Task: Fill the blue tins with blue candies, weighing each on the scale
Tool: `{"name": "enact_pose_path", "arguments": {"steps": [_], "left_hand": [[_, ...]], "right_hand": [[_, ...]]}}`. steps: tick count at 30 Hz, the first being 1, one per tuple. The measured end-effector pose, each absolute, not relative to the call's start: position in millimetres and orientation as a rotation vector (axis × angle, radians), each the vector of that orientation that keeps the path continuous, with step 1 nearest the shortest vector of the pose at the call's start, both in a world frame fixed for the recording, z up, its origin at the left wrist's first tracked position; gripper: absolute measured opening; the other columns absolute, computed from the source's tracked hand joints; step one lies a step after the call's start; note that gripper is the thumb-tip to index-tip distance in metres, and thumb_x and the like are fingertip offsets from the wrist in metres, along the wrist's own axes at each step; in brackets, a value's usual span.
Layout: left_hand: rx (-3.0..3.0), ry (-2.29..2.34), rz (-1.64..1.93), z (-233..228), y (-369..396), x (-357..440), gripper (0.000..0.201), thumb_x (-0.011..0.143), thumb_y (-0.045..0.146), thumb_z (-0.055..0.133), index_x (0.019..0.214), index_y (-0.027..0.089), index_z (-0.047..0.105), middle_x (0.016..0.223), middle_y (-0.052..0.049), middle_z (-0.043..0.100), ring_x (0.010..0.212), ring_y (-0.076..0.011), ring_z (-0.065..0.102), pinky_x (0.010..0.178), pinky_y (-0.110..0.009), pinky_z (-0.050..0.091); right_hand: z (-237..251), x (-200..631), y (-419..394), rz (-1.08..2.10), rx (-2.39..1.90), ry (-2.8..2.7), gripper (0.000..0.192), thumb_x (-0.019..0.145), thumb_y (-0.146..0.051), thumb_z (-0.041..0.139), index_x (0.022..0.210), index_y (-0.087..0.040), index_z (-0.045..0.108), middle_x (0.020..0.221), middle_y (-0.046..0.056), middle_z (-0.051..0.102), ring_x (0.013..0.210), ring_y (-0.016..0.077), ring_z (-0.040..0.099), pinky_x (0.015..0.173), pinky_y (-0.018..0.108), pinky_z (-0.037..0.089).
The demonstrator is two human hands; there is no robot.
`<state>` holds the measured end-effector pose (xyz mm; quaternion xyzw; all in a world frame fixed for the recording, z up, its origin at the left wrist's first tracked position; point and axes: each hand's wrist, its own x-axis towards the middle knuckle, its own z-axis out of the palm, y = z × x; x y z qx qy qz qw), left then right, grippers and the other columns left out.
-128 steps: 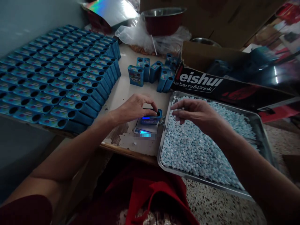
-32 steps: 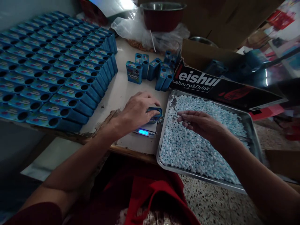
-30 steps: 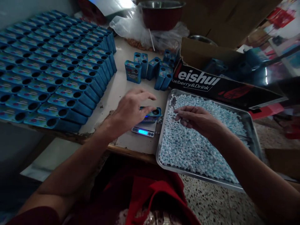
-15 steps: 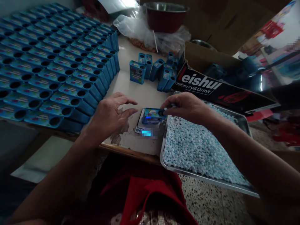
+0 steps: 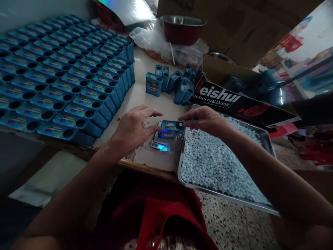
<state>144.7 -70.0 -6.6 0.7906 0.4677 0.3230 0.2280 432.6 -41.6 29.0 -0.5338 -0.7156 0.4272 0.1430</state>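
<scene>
A blue box (image 5: pixel 170 129) with a round dark hole in its top stands on a small digital scale (image 5: pixel 156 144) with a lit display. My left hand (image 5: pixel 137 126) is at its left, thumb and fingers apart, the thumb tip close to the box; I cannot tell if they touch. Over the hole end, my right hand (image 5: pixel 201 119) has its fingers drawn together, with a small white candy (image 5: pixel 180 124) at the fingertips by the hole. Below my right forearm lies a metal tray (image 5: pixel 179 170) filled with pale blue and white candies (image 5: pixel 213 163).
Rows of blue boxes (image 5: pixel 59 80) fill the table's left side. Several more boxes (image 5: pixel 153 85) stand behind the scale. A black carton (image 5: pixel 234 100) is at the right, a red bowl (image 5: pixel 182 33) and clear plastic bag (image 5: pixel 145 38) at the back.
My left hand has moved right, closer to the box on the scale. My right hand has shifted slightly; the candies seen in its fingers before are fewer, with one white candy at the hole.
</scene>
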Motion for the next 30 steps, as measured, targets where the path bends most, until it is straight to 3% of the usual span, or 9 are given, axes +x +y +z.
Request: {"name": "enact_pose_path", "arguments": {"steps": [4, 7, 10, 13, 16, 19, 21, 24, 30], "left_hand": [[2.254, 1.255, 0.847, -11, -66, 169, 0.047, 0.087, 0.030, 0.088, 0.131, 0.023, 0.073, 0.130, -0.008, 0.076, 0.123, -0.0317, 0.070, 0.110, -0.047, 0.056], [2.385, 1.239, 0.599, -13, -62, 197, 0.059, 0.086, 0.030, 0.089, 0.139, 0.018, 0.068, 0.134, -0.014, 0.074, 0.128, -0.0351, 0.067, 0.109, -0.049, 0.056], [2.477, 1.185, 0.237, -1, -49, 216, 0.038, 0.092, 0.025, 0.080, 0.128, 0.017, 0.072, 0.124, -0.014, 0.076, 0.113, -0.0335, 0.073, 0.094, -0.043, 0.061], [2.558, 1.316, 0.240, 34, -20, 206, 0.033, 0.092, 0.020, 0.076, 0.125, 0.018, 0.072, 0.123, -0.012, 0.077, 0.108, -0.0322, 0.075, 0.091, -0.042, 0.062], [2.697, 1.535, 0.487, 81, 32, 174, 0.036, 0.096, 0.019, 0.072, 0.132, 0.015, 0.069, 0.132, -0.013, 0.074, 0.121, -0.0311, 0.072, 0.105, -0.044, 0.057], [2.635, 1.767, 0.627, 117, 95, 142, 0.040, 0.100, 0.025, 0.067, 0.134, 0.005, 0.066, 0.136, -0.011, 0.072, 0.133, -0.0274, 0.065, 0.115, -0.036, 0.048], [2.586, 1.758, 0.642, 124, 136, 128, 0.049, 0.106, 0.035, 0.054, 0.140, 0.001, 0.061, 0.143, -0.009, 0.069, 0.140, -0.0236, 0.060, 0.118, -0.027, 0.041], [2.539, 1.723, 0.594, 109, 183, 117, 0.053, 0.109, 0.037, 0.044, 0.145, 0.001, 0.058, 0.150, -0.006, 0.066, 0.139, -0.0142, 0.058, 0.116, -0.016, 0.037], [2.479, 1.568, 0.366, 52, 216, 104, 0.038, 0.109, 0.027, 0.044, 0.136, 0.013, 0.067, 0.133, 0.014, 0.074, 0.119, 0.0030, 0.061, 0.103, -0.003, 0.036]], "right_hand": [[26, 437, -41, 1.445, -1.444, -1.805, 0.040, 0.078, -0.040, 0.088, 0.111, -0.018, 0.087, 0.067, -0.001, 0.068, 0.061, 0.0128, 0.052, 0.058, 0.028, 0.039], [26, 439, -31, 1.434, -1.382, -1.508, 0.044, 0.074, -0.042, 0.090, 0.109, -0.015, 0.084, 0.072, 0.001, 0.068, 0.062, 0.0119, 0.053, 0.058, 0.027, 0.039], [23, 442, -8, 1.361, -1.340, -1.324, 0.047, 0.072, -0.047, 0.088, 0.105, -0.014, 0.079, 0.067, -0.003, 0.059, 0.055, 0.0097, 0.045, 0.052, 0.025, 0.032], [15, 435, 24, 1.246, -1.341, -1.435, 0.047, 0.083, -0.058, 0.078, 0.102, -0.015, 0.075, 0.058, -0.009, 0.041, 0.049, 0.0098, 0.032, 0.049, 0.026, 0.022], [7, 408, 58, 0.882, -1.438, -1.782, 0.037, 0.099, -0.048, 0.061, 0.113, -0.015, 0.073, 0.071, -0.001, 0.061, 0.059, 0.0149, 0.052, 0.056, 0.026, 0.037], [2, 367, 91, 0.412, -1.639, -2.196, 0.036, 0.106, -0.032, 0.052, 0.135, -0.018, 0.067, 0.112, 0.012, 0.079, 0.096, 0.0249, 0.072, 0.078, 0.032, 0.051], [-1, 342, 109, 0.278, -1.737, -2.334, 0.036, 0.106, -0.027, 0.053, 0.138, -0.016, 0.066, 0.121, 0.020, 0.078, 0.109, 0.0323, 0.074, 0.087, 0.038, 0.052], [-10, 318, 125, 0.254, -1.802, -2.385, 0.030, 0.105, -0.017, 0.051, 0.129, -0.012, 0.068, 0.117, 0.028, 0.078, 0.111, 0.0381, 0.076, 0.090, 0.043, 0.052], [-18, 343, 101, 0.251, -1.822, -2.461, 0.033, 0.114, -0.030, 0.039, 0.136, -0.023, 0.062, 0.124, 0.020, 0.079, 0.113, 0.0353, 0.075, 0.090, 0.042, 0.052]]}}
